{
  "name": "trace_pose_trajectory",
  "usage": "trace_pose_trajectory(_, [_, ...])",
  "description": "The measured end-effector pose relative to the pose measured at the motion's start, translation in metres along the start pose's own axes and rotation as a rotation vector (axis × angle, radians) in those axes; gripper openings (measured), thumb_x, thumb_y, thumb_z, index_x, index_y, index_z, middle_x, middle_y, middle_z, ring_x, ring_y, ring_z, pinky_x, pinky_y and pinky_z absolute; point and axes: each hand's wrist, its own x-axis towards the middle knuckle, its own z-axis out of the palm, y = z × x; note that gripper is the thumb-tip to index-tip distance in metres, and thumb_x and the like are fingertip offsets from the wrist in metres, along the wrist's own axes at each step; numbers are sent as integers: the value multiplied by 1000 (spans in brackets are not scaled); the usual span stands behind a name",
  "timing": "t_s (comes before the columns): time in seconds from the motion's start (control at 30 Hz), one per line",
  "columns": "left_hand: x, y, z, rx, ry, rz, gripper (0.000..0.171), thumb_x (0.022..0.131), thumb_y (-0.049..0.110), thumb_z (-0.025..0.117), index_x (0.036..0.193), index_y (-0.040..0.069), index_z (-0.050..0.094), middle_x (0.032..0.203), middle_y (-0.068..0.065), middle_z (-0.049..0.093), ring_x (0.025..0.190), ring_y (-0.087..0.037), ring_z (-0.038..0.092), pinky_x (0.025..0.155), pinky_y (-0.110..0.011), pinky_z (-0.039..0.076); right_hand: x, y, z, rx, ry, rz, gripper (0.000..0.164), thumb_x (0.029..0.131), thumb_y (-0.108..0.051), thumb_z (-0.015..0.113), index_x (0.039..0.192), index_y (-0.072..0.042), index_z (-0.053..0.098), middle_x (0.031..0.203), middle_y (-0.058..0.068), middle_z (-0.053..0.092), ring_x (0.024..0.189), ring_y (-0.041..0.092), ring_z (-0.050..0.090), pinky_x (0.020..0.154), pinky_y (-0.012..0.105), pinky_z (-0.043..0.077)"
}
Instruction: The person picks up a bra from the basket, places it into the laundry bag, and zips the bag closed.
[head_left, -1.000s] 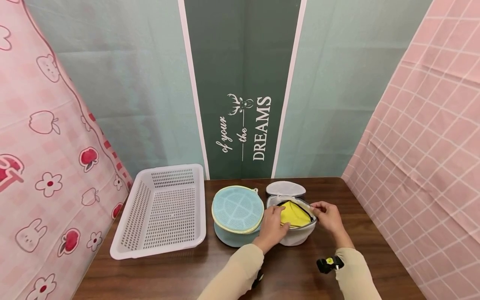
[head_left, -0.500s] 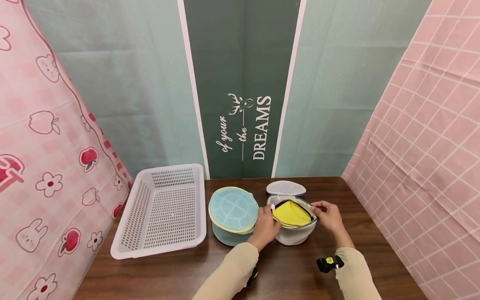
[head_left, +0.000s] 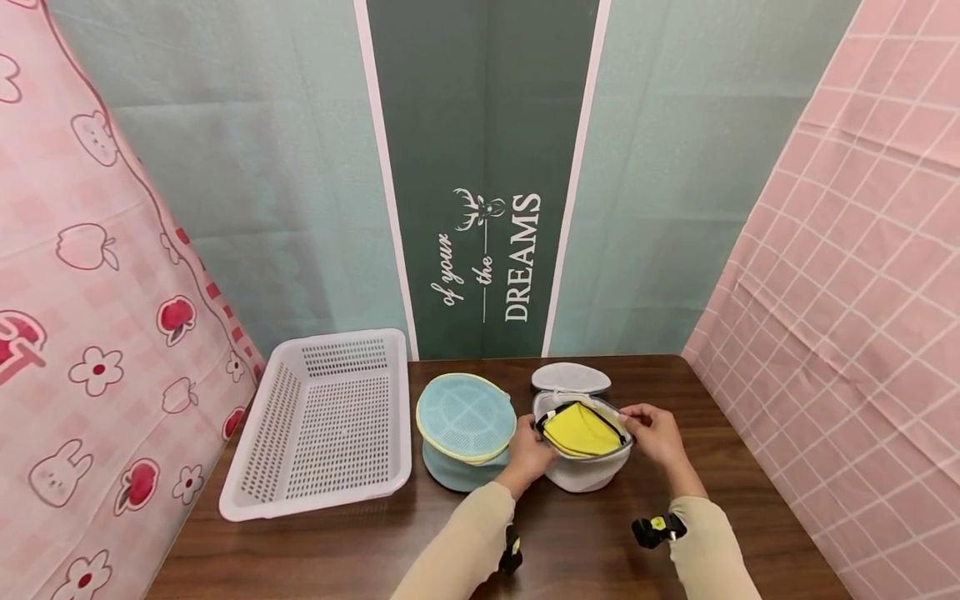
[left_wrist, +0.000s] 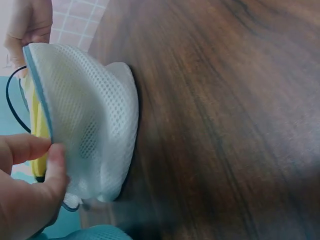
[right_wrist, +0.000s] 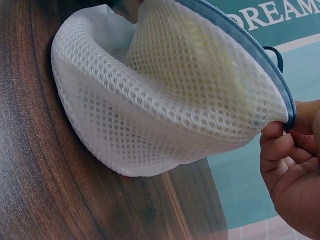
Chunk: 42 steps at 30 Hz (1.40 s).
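One white bag (head_left: pixel 588 475) stands on the table (head_left: pixel 585 558), mouth open, rim pinched at its left by thumb and finger of the left hand (head_left: pixel 529 454) and at its right by the right hand (head_left: pixel 658 435). Yellow cloth (head_left: pixel 581 429) sits inside; the lid (head_left: pixel 572 377) is folded back behind. Obstruction noted: blue bag (head_left: pixel 467 417) immediately beside the left hand; contact cannot be told. Basket (head_left: pixel 315 502) stands farther left, well apart from the hands.

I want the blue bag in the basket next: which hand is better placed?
Probably the left hand: it's beside the blue bag, nearer the basket, though it must first release the white bag. The right hand grips the white bag's far side.
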Motion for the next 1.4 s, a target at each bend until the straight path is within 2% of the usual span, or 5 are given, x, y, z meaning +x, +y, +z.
trace_pose_trajectory(0.3, [-1, 0, 4, -173, 16, -99, 69, 66, -15, 64, 130, -10, 39, 80, -9, 52, 62, -13, 47, 54, -26, 44, -1, 1, 1, 3, -8, 4, 16, 89, -6, 60, 95, 8, 63, 80, 12, 60, 64, 16, 52, 52, 27, 47])
trace_pose_trajectory(0.53, [-4, 5, 3, -172, 4, -80, 75, 63, -13, 62, 133, -13, 34, 58, 1, 47, 47, -9, 38, 46, -23, 33, -2, 2, 1, 5, -7, 10, 15, 89, -6, 59, 96, 7, 63, 78, 12, 59, 63, 17, 51, 52, 28, 47])
trace_pose_trajectory(0.8, [-4, 3, 3, -197, 4, -69, 65, 68, -11, 58, 130, -13, 38, 54, 4, 41, 44, -8, 35, 44, -22, 29, -3, 2, 0, 5, -16, 19, 17, 90, -7, 60, 98, 7, 62, 79, 10, 59, 64, 18, 51, 52, 28, 47])
trace_pose_trajectory(1.23, [-4, 7, 1, -318, -29, -113, 62, 69, -14, 59, 127, -11, 38, 61, -3, 50, 48, -13, 52, 49, -27, 48, -7, -5, -6, 22, 41, 32, 32, 92, -18, 59, 114, 5, 58, 97, 17, 61, 73, 15, 53, 59, 24, 46])
trace_pose_trajectory(1.4, [-3, 8, -1, -326, -37, -112, 61, 69, -14, 60, 126, -10, 39, 61, -3, 49, 49, -14, 54, 51, -33, 51, -10, -8, -6, -49, 41, -40, 31, 92, -19, 59, 114, 3, 59, 97, 17, 62, 79, 20, 55, 63, 24, 46])
